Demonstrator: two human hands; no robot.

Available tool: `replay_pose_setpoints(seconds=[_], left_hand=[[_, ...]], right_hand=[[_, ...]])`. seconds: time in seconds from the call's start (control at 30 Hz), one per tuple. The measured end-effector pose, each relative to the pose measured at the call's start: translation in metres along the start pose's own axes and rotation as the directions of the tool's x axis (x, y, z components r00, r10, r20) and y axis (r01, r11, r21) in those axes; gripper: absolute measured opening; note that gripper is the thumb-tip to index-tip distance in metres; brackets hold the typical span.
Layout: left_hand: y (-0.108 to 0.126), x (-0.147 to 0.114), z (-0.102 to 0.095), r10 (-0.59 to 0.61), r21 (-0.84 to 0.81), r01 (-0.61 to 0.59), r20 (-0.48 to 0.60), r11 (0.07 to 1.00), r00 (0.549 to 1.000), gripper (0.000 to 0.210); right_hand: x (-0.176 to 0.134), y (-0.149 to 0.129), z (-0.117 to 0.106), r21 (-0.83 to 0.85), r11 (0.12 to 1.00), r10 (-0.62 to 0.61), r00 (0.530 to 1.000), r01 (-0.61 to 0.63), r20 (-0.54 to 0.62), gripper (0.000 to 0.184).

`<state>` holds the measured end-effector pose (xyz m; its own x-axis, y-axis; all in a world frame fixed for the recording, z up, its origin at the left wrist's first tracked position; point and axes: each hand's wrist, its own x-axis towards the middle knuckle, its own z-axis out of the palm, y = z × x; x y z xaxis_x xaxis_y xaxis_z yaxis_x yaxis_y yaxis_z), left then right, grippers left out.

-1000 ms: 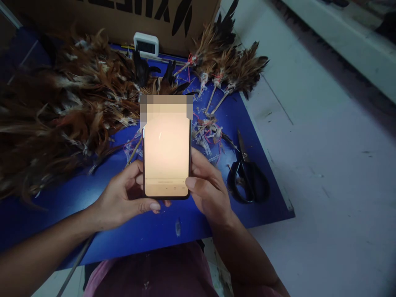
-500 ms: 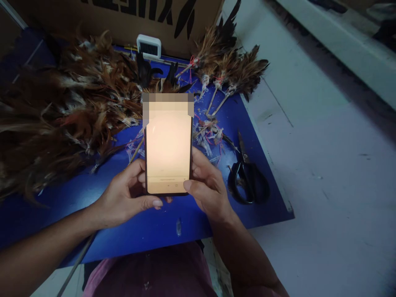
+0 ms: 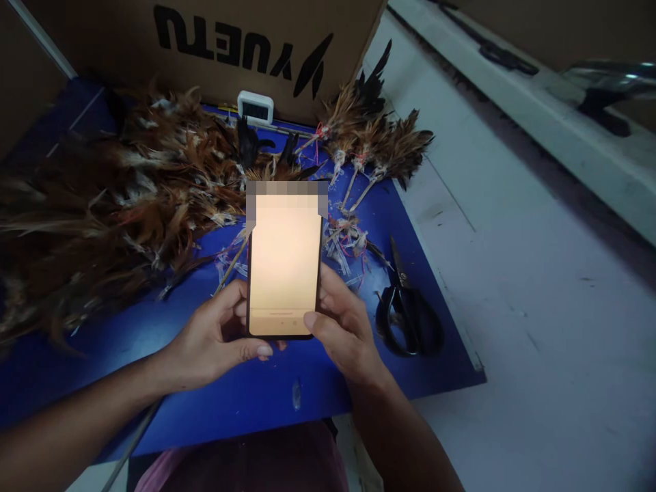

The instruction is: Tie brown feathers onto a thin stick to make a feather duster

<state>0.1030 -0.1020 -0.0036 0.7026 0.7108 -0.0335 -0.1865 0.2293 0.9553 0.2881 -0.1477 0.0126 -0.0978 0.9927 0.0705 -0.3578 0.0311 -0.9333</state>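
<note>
A smartphone (image 3: 285,266) with a bright, pale screen is held upright between both hands above the blue table. My left hand (image 3: 208,342) grips its lower left side, the thumb stretched along below the bottom edge. On the lower right side my right hand (image 3: 346,324) is closed round the phone, its thumb tip over the bottom right corner of the screen. The fingers behind the phone are mostly hidden. Just right of my right hand lie black-handled scissors (image 3: 404,307), blades pointing away from me.
Loose brown feathers (image 3: 154,178) cover the table's left side. Several feather bundles on sticks (image 3: 382,150) lie at the back right. Clear plastic scraps and pink string (image 3: 346,239) are behind the phone. A small white display (image 3: 255,107) stands before a cardboard box (image 3: 230,48). The blue table (image 3: 266,389) ends at right.
The view has tilted up slightly, so the whole scene sits lower and more of the box shows. Both hands keep their hold on the phone, with the right thumb still at its screen corner.
</note>
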Motion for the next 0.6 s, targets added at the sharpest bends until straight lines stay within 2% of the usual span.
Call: replay_pose_setpoints(seconds=[0.37, 0.6], left_hand=[[0.0019, 0.0011, -0.0003, 0.003, 0.007, -0.003, -0.003, 1.0, 1.0, 0.034], [0.001, 0.0023, -0.0026, 0.014, 0.024, -0.014, 0.008, 1.0, 1.0, 0.035]], right_hand=[[0.001, 0.0045, -0.0056, 0.013, 0.999, 0.033, 0.999, -0.033, 0.016, 0.056], [0.0032, 0.0005, -0.0051, 0.086, 0.995, 0.044, 0.992, -0.054, 0.116, 0.061]])
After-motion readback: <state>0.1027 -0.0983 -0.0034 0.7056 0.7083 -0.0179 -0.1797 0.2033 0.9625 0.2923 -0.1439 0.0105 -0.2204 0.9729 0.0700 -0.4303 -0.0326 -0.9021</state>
